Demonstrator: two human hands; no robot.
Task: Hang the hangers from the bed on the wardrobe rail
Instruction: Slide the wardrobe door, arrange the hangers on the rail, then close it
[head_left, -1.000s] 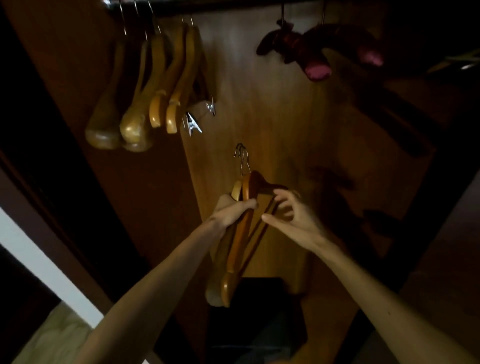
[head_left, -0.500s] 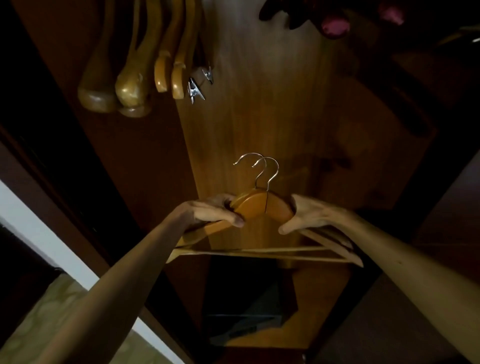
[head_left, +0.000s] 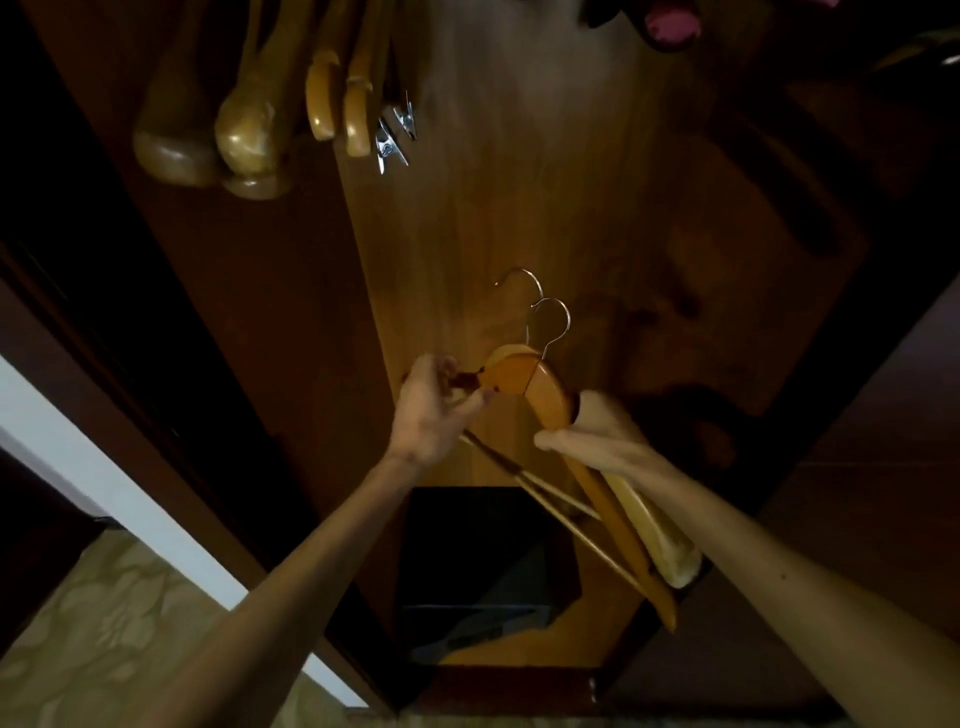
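Both hands hold two wooden hangers (head_left: 524, 375) low inside the dim wardrobe. The right hand (head_left: 597, 434) grips one shoulder; the left hand (head_left: 434, 410) pinches the other end, its fingertips lost in shadow. Hung hangers (head_left: 249, 130) overhead are cut off, rail unseen. No writing shows.

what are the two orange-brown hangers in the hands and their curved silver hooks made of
The two orange-brown hangers look like varnished wood: warm honey colour, a glossy sheen and a visible joint line at the neck. Their curved silver hooks look like bare metal wire, thin and catching bright glints; which metal cannot be told.
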